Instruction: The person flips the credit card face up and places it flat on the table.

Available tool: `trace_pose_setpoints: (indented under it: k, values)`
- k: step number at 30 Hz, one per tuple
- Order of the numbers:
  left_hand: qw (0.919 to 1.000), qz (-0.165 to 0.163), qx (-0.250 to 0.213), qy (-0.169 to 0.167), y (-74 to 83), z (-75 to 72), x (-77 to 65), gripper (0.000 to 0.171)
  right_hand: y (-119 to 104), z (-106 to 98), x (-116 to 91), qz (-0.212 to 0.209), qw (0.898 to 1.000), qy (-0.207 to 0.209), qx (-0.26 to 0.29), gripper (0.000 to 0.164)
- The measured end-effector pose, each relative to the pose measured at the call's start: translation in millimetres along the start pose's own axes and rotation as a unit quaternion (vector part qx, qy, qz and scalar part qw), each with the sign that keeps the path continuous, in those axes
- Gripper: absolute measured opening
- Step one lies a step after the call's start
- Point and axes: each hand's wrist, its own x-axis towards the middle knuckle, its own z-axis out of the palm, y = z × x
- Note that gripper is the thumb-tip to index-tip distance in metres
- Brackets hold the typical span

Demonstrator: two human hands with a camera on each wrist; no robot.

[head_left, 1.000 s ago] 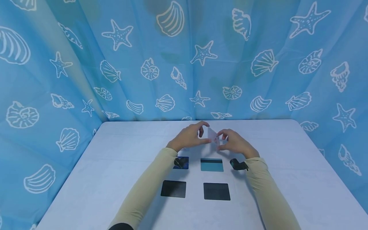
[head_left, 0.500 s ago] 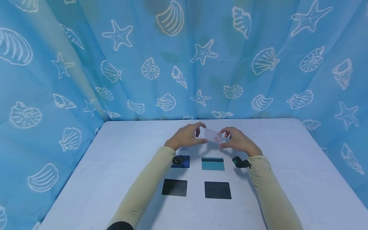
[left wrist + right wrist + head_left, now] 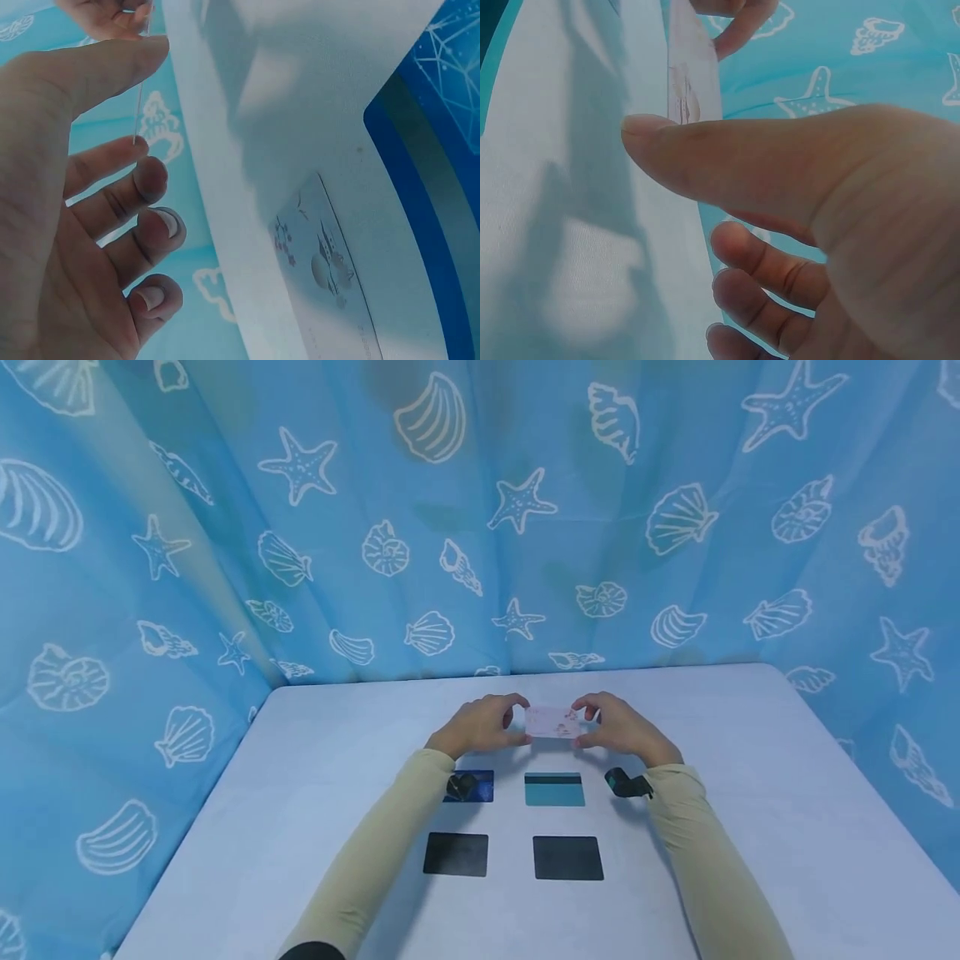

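left hand [image 3: 480,725], right hand [image 3: 624,729], pinching a pale pink card [image 3: 552,722] at opposite ends, above a white table [image 3: 757,768]

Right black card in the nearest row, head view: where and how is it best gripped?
The right black card lies flat, so it's probably best pried up and pinched at its right short edge, coming from the right with the right hand once it frees the pale card. White table shows on that side; the left black card lies opposite.

Curtain [image 3: 337,585]: blue, printed with white starfish [image 3: 521,502] and seashells [image 3: 429,633], facing me.
Counter [image 3: 322,760]: white, its far corners rounded, spread before me.
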Motion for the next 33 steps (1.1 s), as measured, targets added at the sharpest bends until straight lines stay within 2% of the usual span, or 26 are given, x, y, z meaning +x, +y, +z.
trace_pose_setpoints:
  k: [12, 25, 33]
  values:
    - [0.9997, 0.01, 0.018, -0.011, -4.8, 2.2, 3.0, 0.057, 0.0, 5.1, 4.2, 0.008, 1.0, -0.006, 0.004, 0.062]
    - [0.9992, 0.003, 0.035, -0.02, -5.9, 6.9, 4.3, 0.059, -1.2, 5.6, 2.1, 0.033, 0.999, -0.017, 0.005, 0.062]
    - [0.9987, -0.003, 0.034, -0.039, -3.0, 10.6, 7.5, 0.059, 0.5, 7.9, 0.1, 0.044, 0.999, -0.018, 0.006, 0.064]
